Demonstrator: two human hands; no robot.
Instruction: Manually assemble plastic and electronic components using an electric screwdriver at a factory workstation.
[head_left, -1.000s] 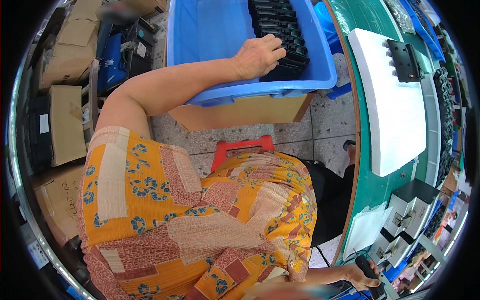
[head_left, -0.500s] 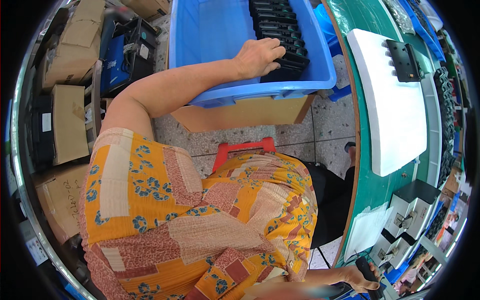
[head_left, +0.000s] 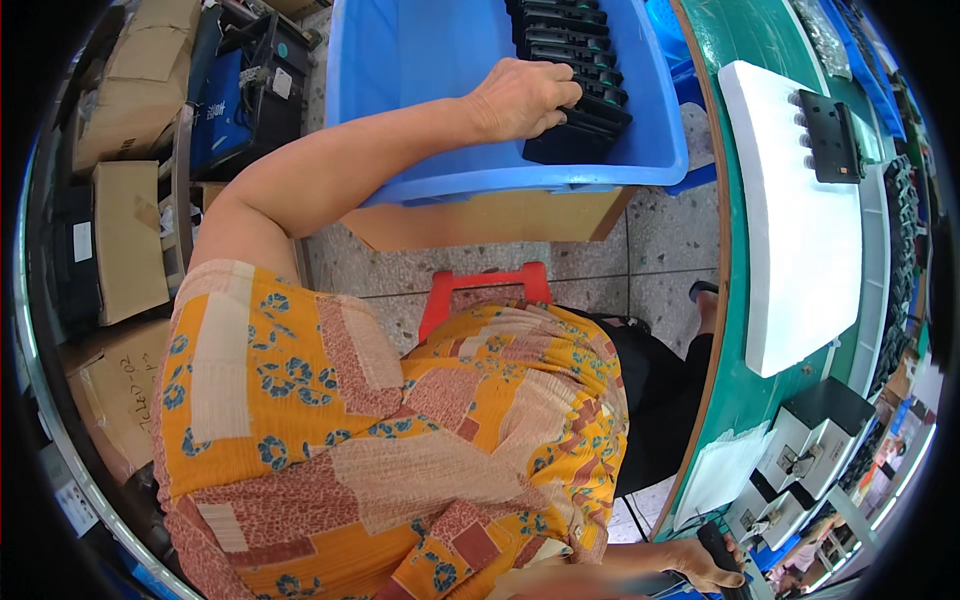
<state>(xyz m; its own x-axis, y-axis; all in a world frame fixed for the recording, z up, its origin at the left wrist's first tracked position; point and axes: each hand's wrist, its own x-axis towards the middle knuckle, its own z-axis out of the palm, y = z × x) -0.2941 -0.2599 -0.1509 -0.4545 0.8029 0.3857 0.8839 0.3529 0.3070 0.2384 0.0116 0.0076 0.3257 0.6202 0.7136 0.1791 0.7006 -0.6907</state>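
My left hand [head_left: 525, 98] reaches over a blue plastic bin [head_left: 440, 185], its fingers curled at the near end of a row of black plastic parts [head_left: 575, 135]. These flat pieces stand packed in a line along the bin's right side. My fingers seem to pinch the edge of one, though the grip is partly hidden. At the lower right, my right hand [head_left: 705, 565] is wrapped round a black, elongated handle-like object [head_left: 720, 550] beside the green bench. The far end of that object runs out of clear sight.
The bin rests on a cardboard box [head_left: 490, 220]. To the right, a green workbench [head_left: 735, 400] bears a white foam slab [head_left: 800, 250] with a black part [head_left: 830, 138], plus silver-black fixtures [head_left: 805, 450]. A red stool [head_left: 485, 280] is beneath me. Cartons [head_left: 130, 240] line the left.
The whole view has shifted slightly, with the bench appearing farther right. My left hand stays at the near end of the row of parts, and my right hand keeps its hold.
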